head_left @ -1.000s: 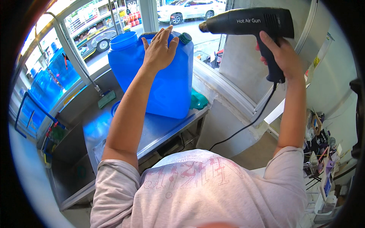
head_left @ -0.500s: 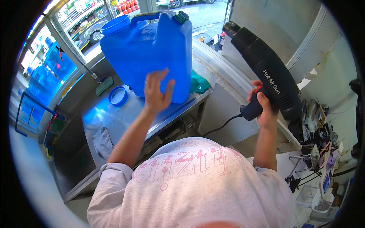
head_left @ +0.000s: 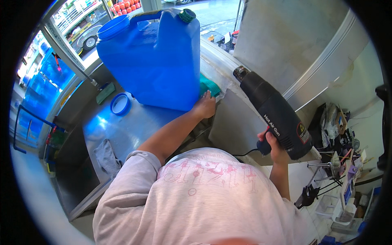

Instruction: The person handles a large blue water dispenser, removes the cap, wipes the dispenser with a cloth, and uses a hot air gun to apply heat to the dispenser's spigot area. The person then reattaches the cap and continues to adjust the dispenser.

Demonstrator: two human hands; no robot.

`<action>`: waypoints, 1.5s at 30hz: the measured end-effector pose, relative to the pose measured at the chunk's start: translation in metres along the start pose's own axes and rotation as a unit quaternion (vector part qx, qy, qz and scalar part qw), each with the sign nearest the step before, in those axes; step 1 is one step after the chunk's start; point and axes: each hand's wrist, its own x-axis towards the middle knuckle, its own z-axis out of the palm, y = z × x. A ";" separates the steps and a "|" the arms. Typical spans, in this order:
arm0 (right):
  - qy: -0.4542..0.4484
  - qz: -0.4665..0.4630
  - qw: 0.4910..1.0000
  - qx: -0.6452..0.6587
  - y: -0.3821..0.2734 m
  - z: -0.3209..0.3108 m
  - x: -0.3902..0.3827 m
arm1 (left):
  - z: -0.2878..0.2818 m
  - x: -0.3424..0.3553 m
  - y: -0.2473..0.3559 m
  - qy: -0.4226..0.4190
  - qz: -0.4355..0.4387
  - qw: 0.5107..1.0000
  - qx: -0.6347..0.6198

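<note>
A large blue plastic water jug [head_left: 155, 65] stands upright on the metal counter [head_left: 134, 130]. It has a wide round neck at the left and a small dark green cap at the right. My left hand [head_left: 205, 107] is at the jug's lower right corner, its fingers bent against the near edge of a green ribbed bundle [head_left: 209, 85] partly behind the jug. At the right, my right hand [head_left: 274, 148] grips the handle of a black heat gun [head_left: 271, 104]. Its nozzle points up and left, towards the jug but apart from it.
A blue ring-shaped lid [head_left: 120, 104], a grey rag [head_left: 107, 157] and a green-headed brush [head_left: 105, 93] lie left of the jug. The heat gun's cord [head_left: 247, 152] runs low behind me. Clutter with a metal stool [head_left: 335, 164] fills the right side. Glass panes border the counter.
My left hand has moved from in front of the jug rightward and down to the green bundle. The heat gun has come lower and slightly left. The whole view has shifted a little.
</note>
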 end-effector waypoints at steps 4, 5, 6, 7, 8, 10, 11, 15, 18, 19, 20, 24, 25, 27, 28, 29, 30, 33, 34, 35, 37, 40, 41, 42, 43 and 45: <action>0.033 0.010 0.999 -0.018 -0.006 -0.007 -0.013 | 0.003 -0.004 0.017 0.012 -0.040 0.994 -0.105; 0.039 0.006 0.999 -0.021 -0.006 -0.008 -0.014 | 0.003 -0.009 0.016 0.007 -0.029 0.995 -0.093; 0.049 -0.002 0.999 -0.018 -0.006 -0.009 -0.014 | 0.003 -0.015 0.015 0.009 -0.024 0.997 -0.078; 0.058 -0.007 0.998 -0.014 -0.005 -0.009 -0.014 | 0.003 -0.021 0.014 0.015 -0.012 0.997 -0.081; 0.067 -0.012 0.998 -0.009 -0.005 -0.009 -0.014 | 0.003 -0.027 0.012 0.030 -0.005 0.996 -0.080; 0.064 -0.022 0.998 -0.005 -0.004 -0.009 -0.012 | 0.002 -0.032 0.007 0.042 -0.003 0.996 -0.075; 0.063 -0.027 0.998 -0.003 -0.005 -0.008 -0.011 | 0.000 -0.033 0.005 0.039 -0.008 0.996 -0.073; 0.049 -0.007 0.999 0.022 -0.007 -0.004 -0.008 | -0.002 -0.038 -0.001 0.081 0.009 0.996 -0.038; 0.048 -0.008 0.999 0.025 -0.009 0.002 -0.004 | -0.003 -0.049 -0.002 0.201 0.011 0.979 -0.040; 0.049 -0.018 0.998 0.022 -0.009 0.004 -0.002 | -0.004 -0.054 -0.002 0.241 0.026 0.968 -0.058; 0.052 -0.018 0.998 0.015 -0.009 0.006 -0.001 | -0.006 -0.061 -0.004 0.264 0.034 0.960 -0.081; 0.039 -0.007 0.999 0.023 -0.008 0.009 0.001 | -0.021 -0.100 -0.014 0.382 0.048 0.894 -0.231; 0.037 -0.010 0.999 0.020 -0.007 0.011 0.002 | -0.025 -0.113 -0.019 0.367 0.013 0.887 -0.279; 0.030 -0.019 0.999 0.023 -0.005 0.015 0.005 | -0.031 -0.140 -0.034 0.378 -0.024 0.846 -0.374; 0.026 -0.024 0.999 0.027 -0.005 0.018 0.006 | -0.034 -0.152 -0.045 0.331 -0.069 0.826 -0.450; 0.021 -0.029 0.999 0.033 -0.004 0.022 0.008 | -0.036 -0.163 -0.056 0.301 -0.096 0.794 -0.519; 0.014 -0.026 0.999 0.039 -0.004 0.026 0.010 | -0.037 -0.173 -0.065 0.257 -0.139 0.754 -0.589; -0.018 -0.021 0.998 0.049 -0.007 0.042 0.014 | -0.039 -0.200 -0.089 0.303 -0.097 0.685 -0.655; -0.035 -0.023 0.998 0.049 -0.009 0.048 0.015 | -0.039 -0.209 -0.097 0.311 -0.112 0.673 -0.661; -0.050 -0.025 0.997 0.048 -0.011 0.054 0.017 | -0.041 -0.220 -0.108 0.319 -0.125 0.662 -0.666; -0.088 -0.037 0.995 0.035 -0.015 0.071 0.017 | -0.043 -0.240 -0.129 0.356 -0.142 0.638 -0.668; -0.124 -0.033 0.991 0.021 -0.023 0.097 0.014 | -0.046 -0.264 -0.165 0.426 -0.170 0.621 -0.636; -0.132 -0.026 0.991 0.017 -0.025 0.107 0.011 | -0.046 -0.270 -0.178 0.441 -0.187 0.627 -0.614; -0.137 -0.021 0.990 0.002 -0.027 0.117 0.009 | -0.047 -0.276 -0.191 0.451 -0.209 0.631 -0.595; -0.140 -0.016 0.990 -0.012 -0.028 0.127 0.007 | -0.047 -0.281 -0.203 0.461 -0.224 0.634 -0.580; -0.142 0.001 0.989 -0.030 -0.028 0.147 0.001 | -0.045 -0.284 -0.226 0.459 -0.268 0.657 -0.534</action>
